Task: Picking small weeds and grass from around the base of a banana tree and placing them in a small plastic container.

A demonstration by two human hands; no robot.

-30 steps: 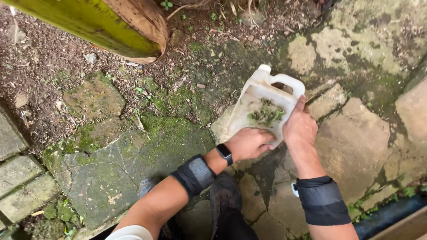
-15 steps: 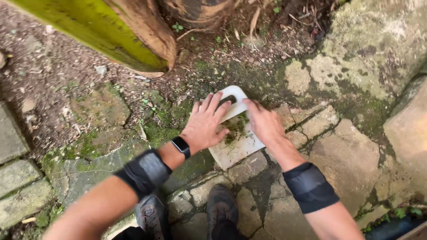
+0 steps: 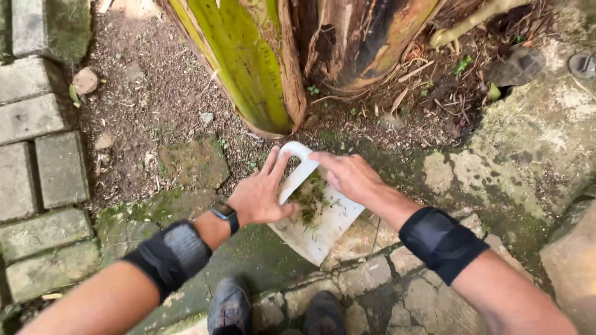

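On mossy stone paving by a banana-plant trunk, the cut-open white plastic jug scoop w/ green clippings lies, long axis running handle-far to open-end-near. Left hand rests flat on its left edge, fingers spread, unclenched; right hand curls over the handle end, grip unclear.

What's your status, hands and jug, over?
Left hand flat against cut white jug, fingers spread. Right hand on its handle end. Green clippings inside. Banana trunk just ahead.

Mossy cracked stone paving, bare soil w/ banana trunk, grey bricks left.
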